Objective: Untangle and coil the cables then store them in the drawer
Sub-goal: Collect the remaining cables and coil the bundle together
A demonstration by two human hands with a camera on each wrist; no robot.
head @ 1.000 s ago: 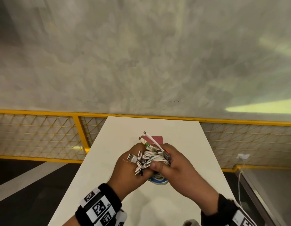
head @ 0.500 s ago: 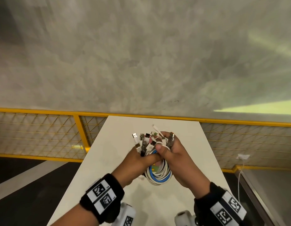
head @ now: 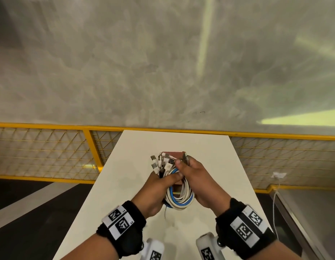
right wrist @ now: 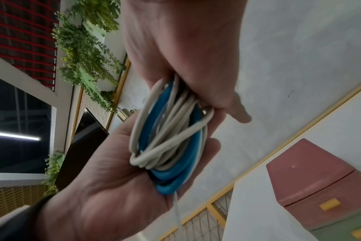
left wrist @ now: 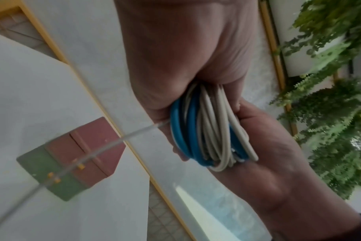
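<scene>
A coiled bundle of white and blue cables [head: 179, 196] hangs between both hands above the white table [head: 129, 184]. My left hand [head: 162, 182] grips the bundle's left side, thumb across the top. My right hand [head: 189, 171] pinches the upper right of the coil. Several USB plugs [head: 162, 163] stick up out of the grip. In the left wrist view the coil [left wrist: 206, 130] sits between the left palm [left wrist: 185, 48] and the right hand [left wrist: 268, 154], with one loose white strand [left wrist: 93, 154] trailing off. A small pink and green drawer unit [head: 173, 153] stands just behind, its drawers shut [right wrist: 311, 179].
The table is narrow, with its left edge [head: 99, 177] and right edge [head: 245, 177] close by. A yellow mesh railing [head: 50, 151] runs behind it below a grey concrete wall. A white wall plug with a cord [head: 278, 175] is at the right. Hanging plants [left wrist: 330, 81] show sideways.
Both hands lifted the bundle off the table and drew it nearer to me. The plugs now point upward and the coil hangs below the grip.
</scene>
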